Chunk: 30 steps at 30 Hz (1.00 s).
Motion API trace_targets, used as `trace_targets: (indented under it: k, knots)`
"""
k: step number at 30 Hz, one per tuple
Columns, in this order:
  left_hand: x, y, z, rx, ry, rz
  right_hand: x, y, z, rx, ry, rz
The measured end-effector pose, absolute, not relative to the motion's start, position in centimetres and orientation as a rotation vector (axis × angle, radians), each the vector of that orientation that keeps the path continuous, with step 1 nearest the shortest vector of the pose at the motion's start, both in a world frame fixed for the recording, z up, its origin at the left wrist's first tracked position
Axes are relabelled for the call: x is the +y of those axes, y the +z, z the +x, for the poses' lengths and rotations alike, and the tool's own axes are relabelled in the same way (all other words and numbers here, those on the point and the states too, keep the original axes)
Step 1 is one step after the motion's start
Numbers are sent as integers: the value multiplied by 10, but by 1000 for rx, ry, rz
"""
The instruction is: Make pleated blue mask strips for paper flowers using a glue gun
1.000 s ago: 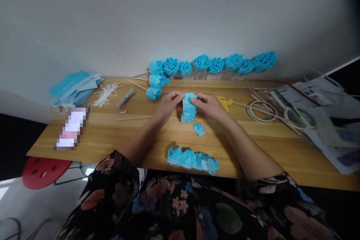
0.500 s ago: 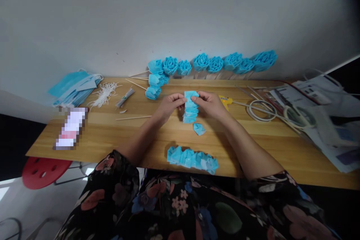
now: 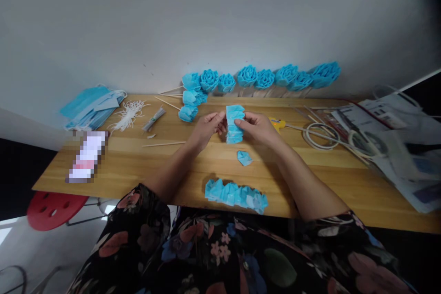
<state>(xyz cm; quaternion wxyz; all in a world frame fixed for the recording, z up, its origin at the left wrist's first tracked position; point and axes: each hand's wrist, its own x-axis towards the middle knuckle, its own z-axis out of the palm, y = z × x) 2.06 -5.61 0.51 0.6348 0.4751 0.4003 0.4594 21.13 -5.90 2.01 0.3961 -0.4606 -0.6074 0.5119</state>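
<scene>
A pleated strip of blue mask fabric (image 3: 234, 125) hangs upright between my hands, above the table. On its right side, my right hand (image 3: 257, 126) pinches it, thumb in front and fingers behind. My left hand (image 3: 209, 129) is closed at the strip's left edge, thumb near the index finger; other fingertips partly disappear behind the fabric. Below the strip lies a small folded blue piece (image 3: 244, 158). Closer to me, a longer row of folded blue fabric (image 3: 236, 194) rests near the table's front edge.
Blue fabric roses (image 3: 265, 79) line the wall, some on sticks. To the left are face masks (image 3: 91, 108), white ear loops (image 3: 130, 115), a tied bundle (image 3: 154, 119) and a pixelated phone (image 3: 87, 156). A yellow glue gun (image 3: 276, 124), coiled cable (image 3: 320, 135) and papers (image 3: 406, 147) lie right.
The pleated strip has risen slightly, and its upper end shows more folds. My left thumb has shifted up and away from the strip's face. My right hand keeps its pinch.
</scene>
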Motion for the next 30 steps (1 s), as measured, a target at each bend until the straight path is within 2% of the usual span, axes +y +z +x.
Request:
trace_targets:
  k: [12, 22, 30]
  knots:
    - [-56, 3, 19, 918, 1012, 1250, -58, 19, 212, -1536, 1233, -1202]
    - [-50, -1, 16, 932, 1160, 1168, -58, 24, 216, -1548, 1302, -1137]
    - [-56, 2, 21, 920, 1021, 1266, -58, 23, 213, -1548, 1231, -1192]
